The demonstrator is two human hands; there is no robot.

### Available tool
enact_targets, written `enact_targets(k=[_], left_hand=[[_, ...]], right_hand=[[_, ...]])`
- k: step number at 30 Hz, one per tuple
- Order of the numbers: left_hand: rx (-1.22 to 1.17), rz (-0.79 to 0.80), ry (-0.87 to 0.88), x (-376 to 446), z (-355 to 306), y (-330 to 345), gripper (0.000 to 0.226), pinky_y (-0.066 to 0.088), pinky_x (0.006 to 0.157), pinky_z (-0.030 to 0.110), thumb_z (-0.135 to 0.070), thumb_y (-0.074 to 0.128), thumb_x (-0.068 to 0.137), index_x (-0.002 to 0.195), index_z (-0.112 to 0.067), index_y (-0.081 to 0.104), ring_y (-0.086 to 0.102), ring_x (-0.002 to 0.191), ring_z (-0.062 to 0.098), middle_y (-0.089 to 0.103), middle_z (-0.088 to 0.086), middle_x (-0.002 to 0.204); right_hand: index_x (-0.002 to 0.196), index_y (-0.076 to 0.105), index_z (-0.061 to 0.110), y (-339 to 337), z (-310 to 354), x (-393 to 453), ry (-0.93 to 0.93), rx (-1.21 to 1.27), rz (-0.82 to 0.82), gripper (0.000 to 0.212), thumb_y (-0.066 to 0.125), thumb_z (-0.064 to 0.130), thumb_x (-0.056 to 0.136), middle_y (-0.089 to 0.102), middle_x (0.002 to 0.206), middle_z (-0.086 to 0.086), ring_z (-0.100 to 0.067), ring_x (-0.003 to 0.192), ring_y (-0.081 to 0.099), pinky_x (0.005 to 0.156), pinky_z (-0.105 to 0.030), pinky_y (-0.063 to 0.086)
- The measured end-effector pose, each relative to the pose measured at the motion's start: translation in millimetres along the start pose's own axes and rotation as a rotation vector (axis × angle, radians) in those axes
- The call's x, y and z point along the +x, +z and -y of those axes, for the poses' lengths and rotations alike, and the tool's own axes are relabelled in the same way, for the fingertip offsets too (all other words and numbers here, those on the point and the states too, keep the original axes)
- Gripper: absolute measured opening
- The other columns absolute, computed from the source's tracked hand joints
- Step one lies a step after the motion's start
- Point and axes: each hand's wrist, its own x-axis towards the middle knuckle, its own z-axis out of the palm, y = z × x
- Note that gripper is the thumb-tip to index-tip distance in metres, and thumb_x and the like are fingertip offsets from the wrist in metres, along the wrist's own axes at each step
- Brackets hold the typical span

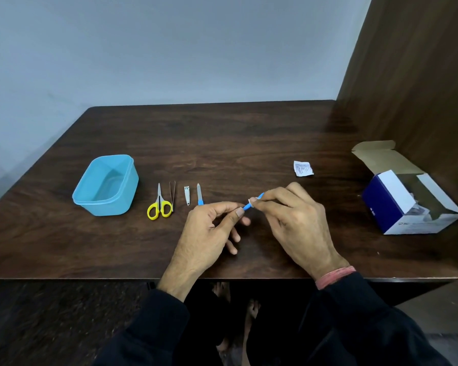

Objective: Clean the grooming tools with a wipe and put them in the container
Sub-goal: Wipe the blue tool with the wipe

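Holding: both hands work a slim blue plastic-handled tool (253, 201) just above the dark brown wooden table (222, 143), to the right of the light blue plastic container (106, 184).
Left hand: the left hand (209, 231) pinches the lower blue end of the tool between thumb and forefinger, its other fingers loosely curled beneath.
Right hand: the right hand (291, 217) pinches a small white wipe (251, 202) around the tool's shaft with its fingertips curled in.
Container: open-topped, with rounded corners, it stands on the table; nothing shows inside it.
Tools in a row: just right of the container lie the yellow-handled steel scissors (159, 203), then thin metal tweezers (172, 195) touching or almost touching the scissors, then a small silver nail clipper (187, 195), then a blue-handled metal nail file (199, 196), which is nearest the left hand.
Far right of the container: a torn white printed sachet (303, 168) lies flat beyond the right hand, and an open blue and white cardboard box (410, 196) stands near the table's right edge.
Sleeves: dark, with a pink band (336, 277) at the right wrist.
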Motion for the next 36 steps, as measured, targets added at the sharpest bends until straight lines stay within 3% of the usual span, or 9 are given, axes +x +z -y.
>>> enact_targets(k=[4, 9, 15, 18, 26, 32, 36], left_hand=[[-0.009, 0.014, -0.008, 0.4, 0.1, 0.0, 0.019, 0.060, 0.049, 0.032, -0.015, 0.067, 0.113, 0.110, -0.016, 0.085, 0.066, 0.063, 0.014, 0.082, 0.004, 0.091], [-0.021, 0.003, -0.018, 1.4, 1.5, 0.5, 0.019, 0.061, 0.049, 0.033, -0.014, 0.065, 0.113, 0.110, -0.015, 0.084, 0.066, 0.064, 0.014, 0.081, 0.003, 0.089], [-0.011, -0.004, 0.001, 1.4, 3.4, 1.9, 0.020, 0.062, 0.050, 0.033, -0.011, 0.069, 0.111, 0.112, -0.021, 0.086, 0.065, 0.065, 0.014, 0.082, 0.006, 0.092], [-0.009, -0.006, 0.012, 1.8, 3.8, 1.8, 0.021, 0.062, 0.049, 0.033, -0.009, 0.070, 0.110, 0.112, -0.021, 0.087, 0.066, 0.065, 0.015, 0.083, 0.007, 0.093], [-0.009, -0.020, 0.014, 1.2, 3.0, 3.0, 0.019, 0.062, 0.050, 0.032, -0.007, 0.073, 0.108, 0.112, -0.019, 0.087, 0.066, 0.064, 0.013, 0.084, 0.007, 0.093], [-0.001, -0.009, 0.036, 0.7, 2.7, 2.3, 0.028, 0.062, 0.049, 0.032, -0.007, 0.073, 0.108, 0.107, -0.031, 0.087, 0.067, 0.064, 0.013, 0.084, 0.006, 0.092], [0.006, -0.006, 0.039, 1.7, 3.3, 2.2, 0.028, 0.062, 0.049, 0.032, -0.009, 0.072, 0.109, 0.109, -0.032, 0.087, 0.066, 0.064, 0.013, 0.084, 0.004, 0.093]], right_hand=[[0.118, 0.086, 0.023, -1.0, 2.0, 0.4, -0.007, 0.000, -0.005, 0.021, 0.073, 0.011, 0.106, 0.077, 0.111, 0.009, -0.021, 0.091, 0.064, 0.064, -0.039, 0.060], [0.122, 0.084, 0.028, 1.0, 2.0, 4.7, 0.115, -0.051, 0.024, 0.026, 0.079, 0.012, 0.102, 0.071, 0.108, 0.007, -0.019, 0.096, 0.060, 0.060, -0.039, 0.057], [0.124, 0.083, 0.027, -0.5, 1.9, 2.2, -0.013, -0.007, 0.076, 0.028, 0.066, 0.014, 0.106, 0.071, 0.110, 0.008, -0.018, 0.097, 0.061, 0.061, -0.039, 0.058], [0.126, 0.082, 0.027, 1.3, -0.7, 1.1, -0.059, 0.025, 0.102, 0.031, 0.072, 0.008, 0.103, 0.071, 0.111, 0.007, -0.020, 0.094, 0.062, 0.063, -0.040, 0.058], [0.119, 0.086, 0.029, 1.9, -5.3, 0.2, 0.101, -0.040, -0.012, 0.023, 0.074, 0.015, 0.105, 0.073, 0.108, 0.010, -0.019, 0.092, 0.059, 0.062, -0.040, 0.057], [0.121, 0.084, 0.025, 2.4, -0.9, -1.3, -0.056, -0.012, 0.066, 0.025, 0.076, 0.009, 0.103, 0.073, 0.110, 0.008, -0.021, 0.093, 0.064, 0.061, -0.039, 0.058], [0.122, 0.082, 0.027, 1.9, 3.1, 1.3, 0.005, -0.048, 0.067, 0.025, 0.071, 0.014, 0.104, 0.072, 0.109, 0.007, -0.020, 0.093, 0.065, 0.056, -0.040, 0.057]])
